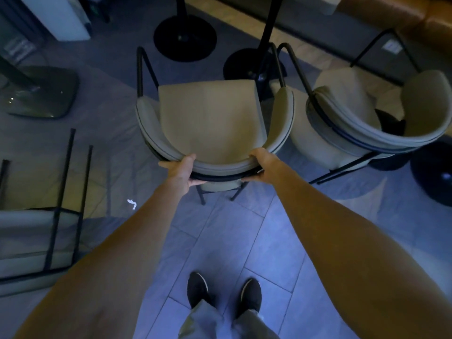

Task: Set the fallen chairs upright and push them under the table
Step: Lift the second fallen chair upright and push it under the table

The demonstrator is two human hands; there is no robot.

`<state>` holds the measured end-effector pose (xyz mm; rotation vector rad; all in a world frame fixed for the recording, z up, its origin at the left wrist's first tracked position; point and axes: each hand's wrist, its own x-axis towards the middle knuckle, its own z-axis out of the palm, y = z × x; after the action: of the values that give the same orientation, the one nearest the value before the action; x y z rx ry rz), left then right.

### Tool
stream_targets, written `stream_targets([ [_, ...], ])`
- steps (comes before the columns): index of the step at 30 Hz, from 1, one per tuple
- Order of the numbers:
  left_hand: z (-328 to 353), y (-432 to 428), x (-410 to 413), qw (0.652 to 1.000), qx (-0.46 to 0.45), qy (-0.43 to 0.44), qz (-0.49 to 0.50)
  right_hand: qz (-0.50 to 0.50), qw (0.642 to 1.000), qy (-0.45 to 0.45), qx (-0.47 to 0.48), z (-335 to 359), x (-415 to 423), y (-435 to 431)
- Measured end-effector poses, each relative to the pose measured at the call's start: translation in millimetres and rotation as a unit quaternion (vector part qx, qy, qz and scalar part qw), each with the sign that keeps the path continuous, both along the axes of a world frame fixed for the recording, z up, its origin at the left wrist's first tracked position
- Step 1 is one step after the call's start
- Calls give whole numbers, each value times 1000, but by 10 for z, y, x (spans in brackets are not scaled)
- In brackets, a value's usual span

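A beige upholstered chair (210,118) with a curved backrest and black metal frame stands upright in front of me. My left hand (182,171) grips the left part of its backrest rim and my right hand (260,165) grips the right part. The seat faces two black table pedestals (254,67). To its right a second beige chair (362,118) stands upright, turned at an angle. At the left edge a third chair (36,231) lies on the floor with its black legs pointing away from me.
Another round black pedestal base (185,36) stands behind the held chair. A square glassy base (41,91) sits at the far left. A dark round object (437,177) lies at the right edge. My feet (223,293) stand on grey floor tiles; a white scrap (132,203) lies nearby.
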<state>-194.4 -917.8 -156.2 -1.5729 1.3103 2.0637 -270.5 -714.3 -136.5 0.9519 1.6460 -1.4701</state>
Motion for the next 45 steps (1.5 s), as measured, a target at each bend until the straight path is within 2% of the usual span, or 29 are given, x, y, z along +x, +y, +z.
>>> stream_targets([
  [12,-23,-345,-835,998,-5,16,-53,-59,998,6,-19,-81,-649,-293],
  [26,8,-842,-1826,998,-26,0,-52,-113,993,-13,-30,-3,-1426,-794],
  [33,-38,-1218,-2396,991,-29,6,-130,-142,989,-10,-25,11,-1836,-1129],
  [39,-37,-1667,-2710,986,-39,-2,-163,-212,977,-19,-13,3,-1954,-1597],
  [45,-25,-1888,-2865,985,-51,20,-165,-228,973,-16,-24,-13,-2056,-1849],
])
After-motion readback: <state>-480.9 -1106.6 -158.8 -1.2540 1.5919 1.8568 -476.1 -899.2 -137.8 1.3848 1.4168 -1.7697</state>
